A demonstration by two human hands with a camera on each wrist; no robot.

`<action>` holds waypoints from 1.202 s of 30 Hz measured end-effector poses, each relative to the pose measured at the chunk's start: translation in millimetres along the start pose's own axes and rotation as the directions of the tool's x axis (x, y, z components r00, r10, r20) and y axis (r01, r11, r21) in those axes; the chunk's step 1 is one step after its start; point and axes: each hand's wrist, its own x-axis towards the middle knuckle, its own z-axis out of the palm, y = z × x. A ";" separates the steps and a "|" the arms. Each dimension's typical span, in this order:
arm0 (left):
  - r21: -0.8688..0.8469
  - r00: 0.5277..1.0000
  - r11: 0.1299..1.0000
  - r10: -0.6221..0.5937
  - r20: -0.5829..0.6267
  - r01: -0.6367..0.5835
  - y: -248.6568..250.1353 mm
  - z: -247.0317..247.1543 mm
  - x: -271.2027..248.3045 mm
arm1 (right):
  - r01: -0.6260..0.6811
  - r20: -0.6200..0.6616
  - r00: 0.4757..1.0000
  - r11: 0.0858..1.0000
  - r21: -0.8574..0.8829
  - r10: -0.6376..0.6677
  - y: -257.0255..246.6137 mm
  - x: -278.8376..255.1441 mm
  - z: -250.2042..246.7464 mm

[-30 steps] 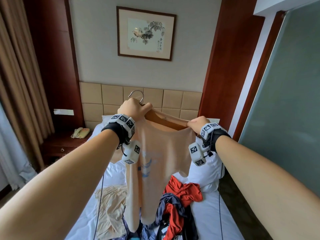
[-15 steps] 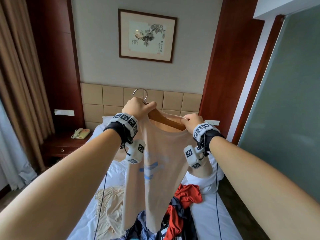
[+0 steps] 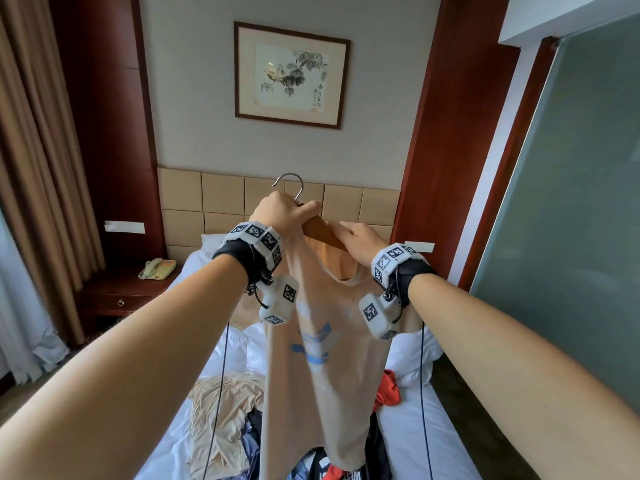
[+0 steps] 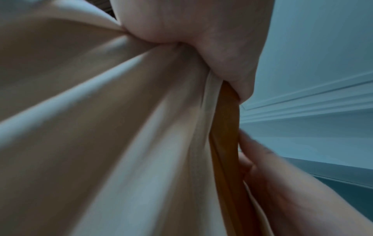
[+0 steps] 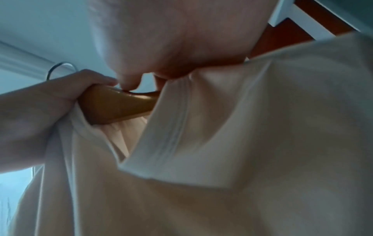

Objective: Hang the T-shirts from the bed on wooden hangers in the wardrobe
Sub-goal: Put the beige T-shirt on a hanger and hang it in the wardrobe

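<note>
A peach T-shirt [image 3: 318, 375] with a blue print hangs in the air over the bed, draped on a wooden hanger [image 3: 320, 232] with a metal hook [image 3: 289, 183]. My left hand [image 3: 282, 213] grips the hanger's middle, just under the hook, together with the shirt's left shoulder. My right hand [image 3: 358, 239] pinches the collar [image 5: 173, 115] at the hanger's right arm [image 5: 117, 107]. In the left wrist view the fabric [image 4: 121, 127] bunches under my palm beside the hanger's wood [image 4: 224, 143].
On the white bed [image 3: 408, 441] lie a beige garment [image 3: 225, 410] and a heap of red and dark clothes [image 3: 388, 393]. A nightstand with a phone [image 3: 157, 270] stands left. A glass partition [image 3: 571, 202] runs along the right, curtains [image 3: 38, 185] at the left.
Both hands have lifted the hanger and shirt a little. My right hand has slid inward along the hanger's arm, from the shoulder to the collar.
</note>
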 end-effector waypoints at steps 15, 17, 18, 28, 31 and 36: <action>-0.124 0.989 0.992 0.006 0.146 0.012 -2.9 -2.9 -5.3 | 0.069 -0.064 0.995 0.980 -0.188 -0.082 -8.5 -8.0 -2.0; -0.087 0.989 0.996 -0.006 0.147 0.019 -1.9 -7.9 -7.6 | 0.043 -0.106 0.993 0.986 -0.160 -0.061 -4.7 -6.2 -5.0; -0.050 0.990 0.999 -0.011 0.144 0.019 -0.9 -10.0 -9.1 | 0.028 -0.127 0.991 0.989 -0.148 -0.047 -3.5 -6.3 -6.7; 0.140 0.992 0.990 -0.014 0.124 -0.004 6.0 5.1 -14.9 | 0.024 -0.252 0.968 0.998 0.056 -0.009 -23.2 -5.6 -14.0; 0.120 0.992 0.993 -0.029 0.121 0.015 3.4 7.8 -12.2 | 0.034 -0.288 0.958 0.995 0.090 -0.006 -23.4 -5.2 -13.3; 0.175 0.982 0.980 -0.117 0.151 0.090 -11.9 1.1 -7.0 | -0.004 -0.356 0.934 0.995 0.104 0.041 -11.7 -3.9 -18.5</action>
